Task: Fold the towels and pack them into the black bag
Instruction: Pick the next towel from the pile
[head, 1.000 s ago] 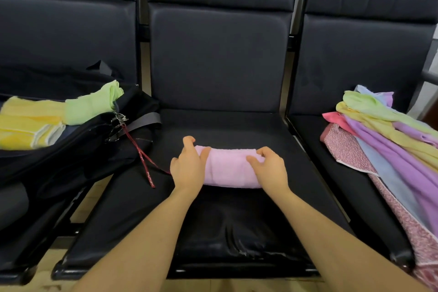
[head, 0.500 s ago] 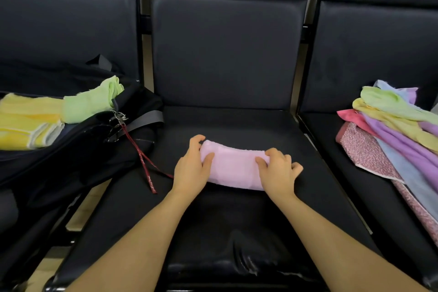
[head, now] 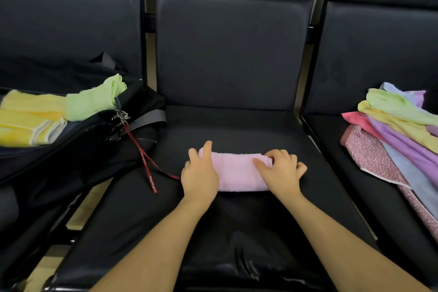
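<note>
A folded pink towel [head: 237, 170] lies across the middle black seat [head: 237, 125]. My left hand [head: 200, 173] holds its left end, thumb over the top edge. My right hand [head: 280, 170] has its fingers curled over the right end and pinches the folded layers there. The black bag [head: 78, 147] lies open on the left seat, with folded yellow towels [head: 28, 121] and a light green towel [head: 94, 99] in its mouth. A heap of unfolded towels [head: 403, 135] in green, yellow, purple, blue and pink lies on the right seat.
A dark red cord [head: 148, 168] hangs from the bag's metal clip [head: 122, 116] onto the middle seat, close to my left hand. Seat backs rise behind. Gaps between the seats show a light floor [head: 94, 197].
My right hand's fingers curled tighter round the towel's right end and pinch it. The left hand stayed on the left end. The view shifted slightly to the left.
</note>
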